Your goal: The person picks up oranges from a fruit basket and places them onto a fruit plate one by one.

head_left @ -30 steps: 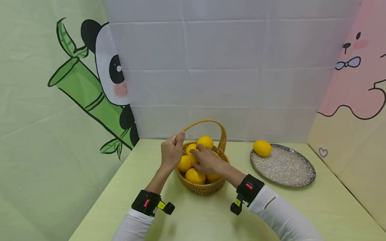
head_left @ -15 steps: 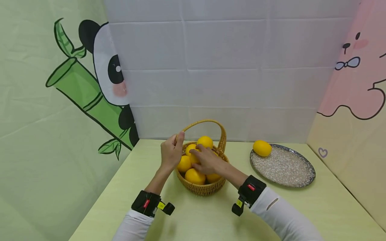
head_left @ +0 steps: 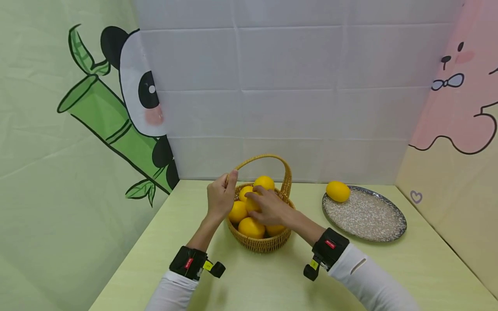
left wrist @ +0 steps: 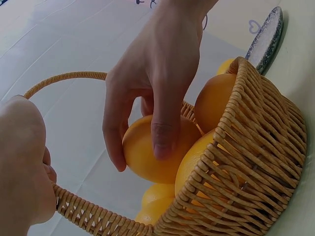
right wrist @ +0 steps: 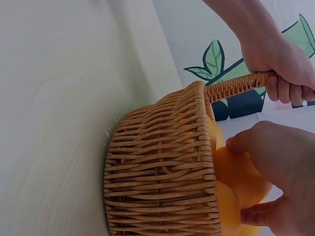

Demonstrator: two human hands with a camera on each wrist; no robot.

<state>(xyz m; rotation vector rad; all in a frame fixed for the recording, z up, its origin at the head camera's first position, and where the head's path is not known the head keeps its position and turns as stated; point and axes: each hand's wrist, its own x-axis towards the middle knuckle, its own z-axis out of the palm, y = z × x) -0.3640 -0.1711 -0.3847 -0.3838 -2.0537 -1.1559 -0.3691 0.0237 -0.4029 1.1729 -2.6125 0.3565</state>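
Note:
A woven wicker basket (head_left: 260,246) stands on the table, heaped with several yellow-orange citrus fruits. My left hand (head_left: 221,196) grips the left side of its arched handle (head_left: 288,177). Over the heap, my right hand (head_left: 269,208) holds one citrus fruit (left wrist: 138,147), thumb and fingers spread around its sides. In the left wrist view this fruit sits above the basket rim, against its neighbours. The right wrist view shows the held fruit (right wrist: 241,177) partly hidden by my hand. Another fruit (head_left: 252,227) lies at the front of the basket.
An oval speckled plate (head_left: 369,216) with a dark rim lies to the right, one citrus fruit (head_left: 338,191) on its left end. A pale cloth wall (head_left: 288,112) rises behind the pale table (head_left: 249,280). Printed side walls flank it.
My right hand and the fruit under it have risen slightly, and the right wrist has shifted a little to the right and down. The left hand stays on the handle.

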